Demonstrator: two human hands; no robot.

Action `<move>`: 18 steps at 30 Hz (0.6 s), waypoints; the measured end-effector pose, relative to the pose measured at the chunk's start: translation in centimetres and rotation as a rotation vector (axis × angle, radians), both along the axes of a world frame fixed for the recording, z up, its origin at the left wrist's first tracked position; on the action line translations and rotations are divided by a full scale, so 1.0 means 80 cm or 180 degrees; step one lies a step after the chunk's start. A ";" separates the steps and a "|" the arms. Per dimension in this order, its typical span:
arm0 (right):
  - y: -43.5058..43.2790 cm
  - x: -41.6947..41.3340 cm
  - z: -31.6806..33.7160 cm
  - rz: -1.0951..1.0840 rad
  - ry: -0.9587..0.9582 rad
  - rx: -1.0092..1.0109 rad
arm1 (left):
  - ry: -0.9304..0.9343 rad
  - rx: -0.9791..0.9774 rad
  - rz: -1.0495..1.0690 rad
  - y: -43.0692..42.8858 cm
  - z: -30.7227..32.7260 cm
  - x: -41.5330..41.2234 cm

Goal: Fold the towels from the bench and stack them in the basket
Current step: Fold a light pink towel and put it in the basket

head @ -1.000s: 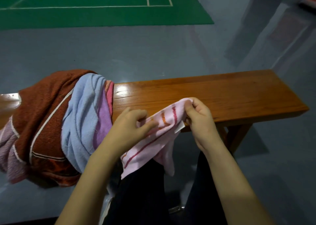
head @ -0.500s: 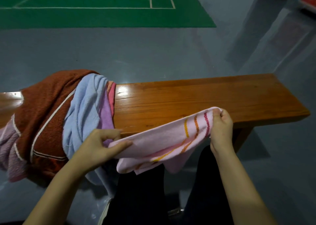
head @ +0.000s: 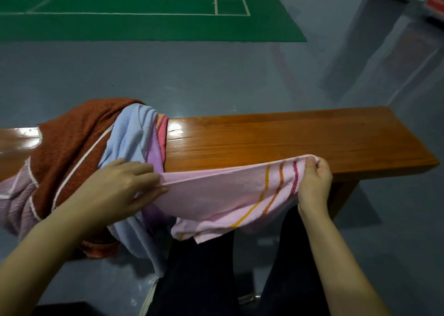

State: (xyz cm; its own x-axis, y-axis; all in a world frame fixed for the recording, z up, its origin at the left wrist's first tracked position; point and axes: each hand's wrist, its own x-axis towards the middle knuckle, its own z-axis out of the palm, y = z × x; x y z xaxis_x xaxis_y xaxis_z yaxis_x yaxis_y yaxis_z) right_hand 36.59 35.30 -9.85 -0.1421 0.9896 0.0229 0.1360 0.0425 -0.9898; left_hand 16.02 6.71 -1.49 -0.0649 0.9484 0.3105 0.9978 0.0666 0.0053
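On the grey floor (head: pixel 216 80) beside a green court mat (head: pixel 144 25), a wooden table (head: pixel 288 138) carries a heap of towels (head: pixel 79 152) at its left. Before its near edge a pink striped towel (head: pixel 223 195) hangs stretched, the left hand (head: pixel 120 186) pinching one corner and the right hand (head: pixel 314 181) the other.

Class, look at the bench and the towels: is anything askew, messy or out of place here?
Yes. The unfolded towels lie in a bunched heap at the left end of the bench, hanging over its front edge. The pink striped towel, held by the left hand and right hand, sags unevenly. No basket is in view.
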 end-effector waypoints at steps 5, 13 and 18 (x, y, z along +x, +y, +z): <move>-0.002 0.003 0.002 0.0088 -0.0085 0.0151 | 0.0299 0.0462 0.0319 -0.003 0.014 0.000; -0.008 0.001 0.021 0.0224 0.0036 0.0351 | 0.0229 0.0121 0.0619 -0.002 0.019 0.004; -0.004 -0.003 0.041 0.0225 0.0184 0.0436 | -0.0415 0.0711 0.1056 -0.002 0.021 -0.009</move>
State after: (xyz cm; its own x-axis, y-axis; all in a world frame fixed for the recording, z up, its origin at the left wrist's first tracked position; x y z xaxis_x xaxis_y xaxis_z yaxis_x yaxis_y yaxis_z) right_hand 36.32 35.01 -6.60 -0.2057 0.9642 0.1672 0.0710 0.1851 -0.9802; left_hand 15.28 6.54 0.18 -0.4078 0.7797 0.4752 0.9125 0.3670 0.1809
